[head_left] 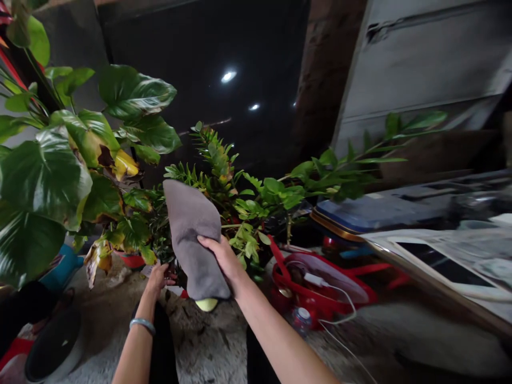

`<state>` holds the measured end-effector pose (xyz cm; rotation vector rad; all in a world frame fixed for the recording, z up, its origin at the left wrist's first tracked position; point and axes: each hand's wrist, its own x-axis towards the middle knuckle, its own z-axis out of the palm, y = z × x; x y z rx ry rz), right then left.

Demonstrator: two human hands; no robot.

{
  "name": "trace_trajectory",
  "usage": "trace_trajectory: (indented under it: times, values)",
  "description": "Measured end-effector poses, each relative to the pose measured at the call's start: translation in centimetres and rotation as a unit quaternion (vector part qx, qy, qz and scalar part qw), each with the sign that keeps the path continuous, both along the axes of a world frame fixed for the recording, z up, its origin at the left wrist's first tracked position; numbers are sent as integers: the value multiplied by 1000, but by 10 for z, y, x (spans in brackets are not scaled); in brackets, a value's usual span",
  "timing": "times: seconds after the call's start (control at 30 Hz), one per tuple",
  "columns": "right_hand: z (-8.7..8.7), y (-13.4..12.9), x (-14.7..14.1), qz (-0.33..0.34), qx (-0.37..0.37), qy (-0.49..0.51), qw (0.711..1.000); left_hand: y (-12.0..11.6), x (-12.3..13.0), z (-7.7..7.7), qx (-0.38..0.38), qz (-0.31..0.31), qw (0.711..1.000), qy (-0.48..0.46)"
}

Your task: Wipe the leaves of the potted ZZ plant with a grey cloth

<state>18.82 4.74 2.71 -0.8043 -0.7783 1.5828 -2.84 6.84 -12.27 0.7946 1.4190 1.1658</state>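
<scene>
A grey cloth (194, 229) hangs in front of the plants, with my right hand (226, 261) shut on its right side, the thumb pressed on top. Beneath the cloth's lower edge shows part of a pale yellow-green thing (207, 304) that I cannot name. To the left, my left hand (159, 277) is closed at the base of a dark-leaved plant (160, 234). Its fingers curl inward, and what they hold is too dark to make out. Just left of that hand stands a red pot (131, 259).
A large-leaved plant (44, 176) fills the left side. At right are a red bag (328, 288) with a white cable, a bottle (302, 319), and a table (436, 277) holding papers and a tablet-like device. A dark-topped bucket (54, 344) stands lower left.
</scene>
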Motion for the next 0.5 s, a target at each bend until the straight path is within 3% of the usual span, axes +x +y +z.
trace_trajectory:
  times: [0.1, 0.2, 0.27, 0.3, 0.37, 0.5]
  values:
    - [-30, 12, -15, 5, -120, 31, 992, 4, 0, -2, -16, 11, 1000, -8]
    - [-76, -16, -21, 47, -223, 31, 973, 8, -3, -6, -10, 13, 1000, -10]
    - [-89, -41, -16, 74, -258, 37, 963, 9, -6, -8, -9, 21, 1000, -10]
    - [-86, -50, -11, 92, -269, 47, 957, 9, -7, -9, -9, 27, 1000, -8]
    - [-65, -56, 1, 123, -275, 81, 950, 9, -7, -11, -12, 27, 1000, -7]
    - [-8, -19, 10, 90, -205, 158, 962, 11, -2, -14, -18, 22, 1000, -13]
